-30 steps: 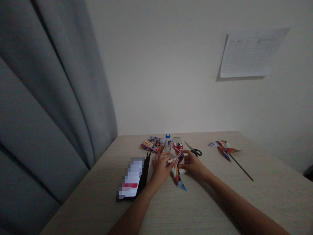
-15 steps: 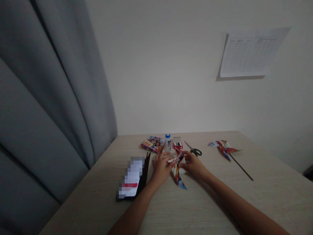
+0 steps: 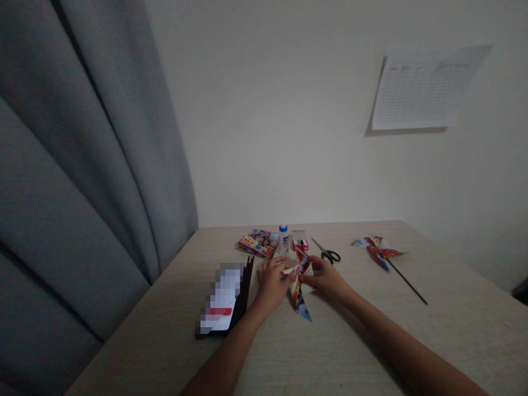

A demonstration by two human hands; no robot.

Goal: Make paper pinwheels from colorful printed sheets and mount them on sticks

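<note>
Head view looks down the counter (image 3: 144,341), whose far edge meets a white wall (image 3: 268,137) and whose left edge runs along a grey curtain (image 3: 82,165). Both forearms reach in from the near edge, and the hands work close together near the middle of the counter, toward its far side.

The left hand (image 3: 270,286) is curled, its fingers closed onto the left side of a folded paper pinwheel (image 3: 299,291). The right hand (image 3: 325,276) is partly closed, with its fingers pressed against the pinwheel's right side. The pinwheel's printed red, white and blue blades fan out between the hands, and one long blade points toward the near edge, its tip just above the counter or resting on it; the view does not settle which.

Just beyond the hands stand a glue bottle (image 3: 283,239) with a blue cap and a small red-and-white box (image 3: 300,241). A picture booklet (image 3: 258,243) lies left of the bottle. Scissors (image 3: 328,253) lie just past the right hand. Left of the left hand is a pixelated phone (image 3: 218,300) beside a dark strip (image 3: 245,286). Well off to the right lies a pinwheel on a stick (image 3: 379,250). A ruled paper sheet (image 3: 424,88) is taped to the wall.
</note>
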